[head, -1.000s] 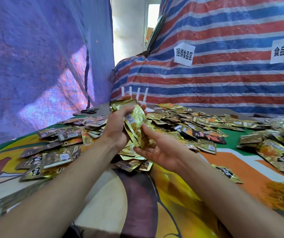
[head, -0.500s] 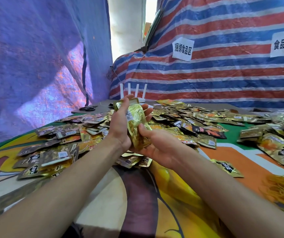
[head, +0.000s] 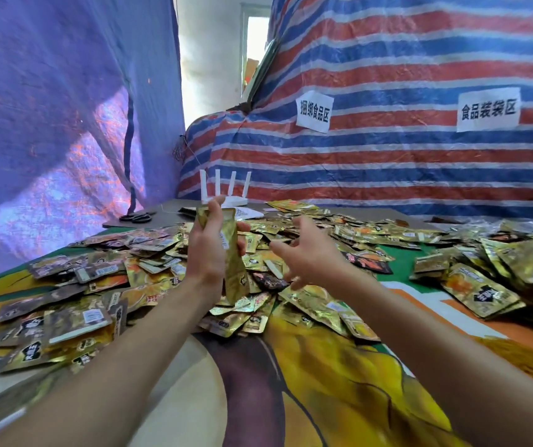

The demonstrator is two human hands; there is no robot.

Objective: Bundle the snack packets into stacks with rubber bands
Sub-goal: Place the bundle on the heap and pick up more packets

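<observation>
My left hand grips an upright stack of gold snack packets above the table, thumb on the near side and fingers behind. My right hand hovers to the right of the stack with fingers spread, holding nothing. Below and around both hands lies a wide heap of loose gold and dark snack packets. A pile of yellow rubber bands lies at the right edge of the table.
A colourful printed cloth covers the table. More packets are piled at the right and left. Black scissors and a white router sit at the back. Tarpaulin walls close in behind and on the left.
My right hand has let go of the stack and moved off to the right with fingers open. My left hand keeps the stack and has turned it more upright.
</observation>
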